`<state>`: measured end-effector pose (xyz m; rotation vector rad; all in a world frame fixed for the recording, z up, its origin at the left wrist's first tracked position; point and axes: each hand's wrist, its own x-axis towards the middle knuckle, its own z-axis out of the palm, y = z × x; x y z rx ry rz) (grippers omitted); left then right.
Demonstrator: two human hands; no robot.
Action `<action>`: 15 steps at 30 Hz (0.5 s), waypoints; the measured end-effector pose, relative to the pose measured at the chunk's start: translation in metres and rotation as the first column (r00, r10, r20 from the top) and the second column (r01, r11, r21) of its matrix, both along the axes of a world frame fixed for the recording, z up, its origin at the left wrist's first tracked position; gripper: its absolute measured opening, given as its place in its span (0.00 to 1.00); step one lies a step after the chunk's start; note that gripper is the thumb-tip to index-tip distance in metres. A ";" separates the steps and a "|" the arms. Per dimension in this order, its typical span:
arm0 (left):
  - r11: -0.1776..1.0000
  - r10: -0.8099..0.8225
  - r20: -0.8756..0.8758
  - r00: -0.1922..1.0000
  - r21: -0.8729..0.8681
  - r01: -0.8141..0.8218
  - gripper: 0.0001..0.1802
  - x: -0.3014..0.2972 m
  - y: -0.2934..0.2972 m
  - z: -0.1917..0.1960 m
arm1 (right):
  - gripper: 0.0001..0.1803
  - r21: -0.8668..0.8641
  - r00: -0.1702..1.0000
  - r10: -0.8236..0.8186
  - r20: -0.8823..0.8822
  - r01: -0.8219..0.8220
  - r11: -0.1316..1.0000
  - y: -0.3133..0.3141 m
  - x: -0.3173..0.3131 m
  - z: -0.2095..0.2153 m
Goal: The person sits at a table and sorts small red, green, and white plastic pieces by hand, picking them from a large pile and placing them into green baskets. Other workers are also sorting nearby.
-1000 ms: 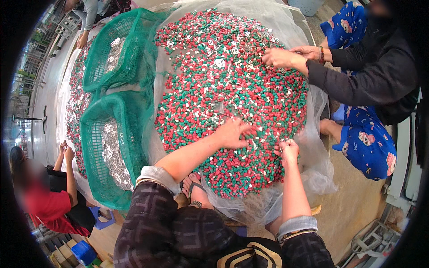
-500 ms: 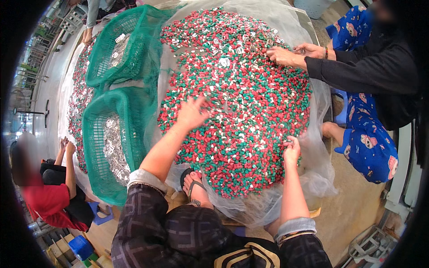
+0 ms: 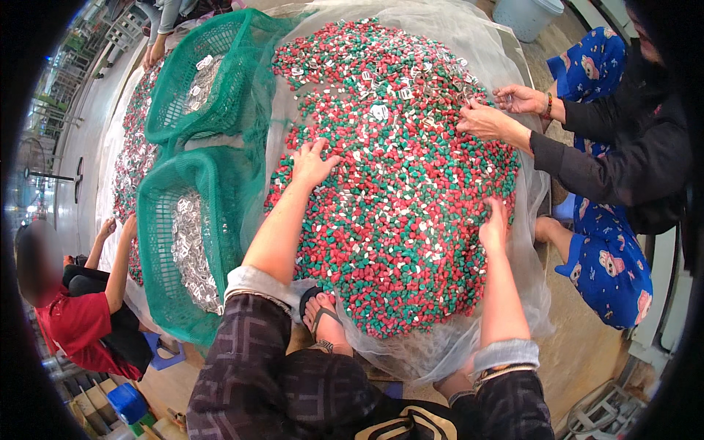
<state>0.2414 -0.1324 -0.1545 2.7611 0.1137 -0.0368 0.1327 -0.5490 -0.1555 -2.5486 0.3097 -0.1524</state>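
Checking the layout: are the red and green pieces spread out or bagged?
Spread out: the red and green pieces lie loose across translucent sheeting.

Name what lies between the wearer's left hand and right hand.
The head view shows loose red, green and white pieces filling the stretch between the left hand and the right hand.

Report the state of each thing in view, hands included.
Left hand: fingers spread, at the pile's left side
Right hand: blurred at the pile's right; grip unclear
Red, green and white pile: loose, spread out
White netting: under the pile, crumpled at the near edge
Near green basket: part-filled with silvery pieces
Far green basket: part-filled
Dark sandal: worn on a foot
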 end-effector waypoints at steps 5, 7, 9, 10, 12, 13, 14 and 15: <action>0.902 -0.337 -0.019 0.941 -0.291 0.318 0.29 -0.033 -0.061 -0.009 | 0.33 -0.128 0.892 -0.005 -0.451 -0.060 0.990 0.046 0.030 0.025; 0.859 -0.483 -0.014 0.876 -0.201 0.470 0.29 -0.072 -0.104 0.005 | 0.31 -0.052 0.848 0.144 -0.511 -0.198 0.979 0.049 0.022 0.030; 0.748 -0.623 -0.032 0.782 -0.319 0.583 0.36 -0.100 -0.119 0.016 | 0.28 -0.023 0.876 0.245 -0.417 -0.279 0.960 0.057 0.011 0.022; 0.701 -0.682 -0.139 0.718 -0.407 0.586 0.38 -0.108 -0.122 0.029 | 0.27 0.009 0.865 0.315 -0.392 -0.339 0.941 0.058 0.004 0.022; 0.623 -0.688 -0.075 0.722 -0.570 0.535 0.34 -0.108 -0.108 0.046 | 0.27 0.108 0.815 0.428 -0.391 -0.421 0.901 0.071 -0.011 0.037; 0.603 -0.643 -0.040 0.765 -0.642 0.473 0.33 -0.103 -0.095 0.049 | 0.28 0.099 0.785 0.479 -0.394 -0.481 0.871 0.073 -0.021 0.042; 0.735 -0.495 0.041 0.868 -0.512 0.444 0.29 -0.093 -0.079 0.051 | 0.27 0.118 0.760 0.498 -0.418 -0.498 0.859 0.070 -0.032 0.044; 0.896 -0.342 0.016 0.940 -0.295 0.331 0.26 -0.079 -0.059 0.050 | 0.26 0.134 0.737 0.510 -0.443 -0.508 0.851 0.066 -0.043 0.047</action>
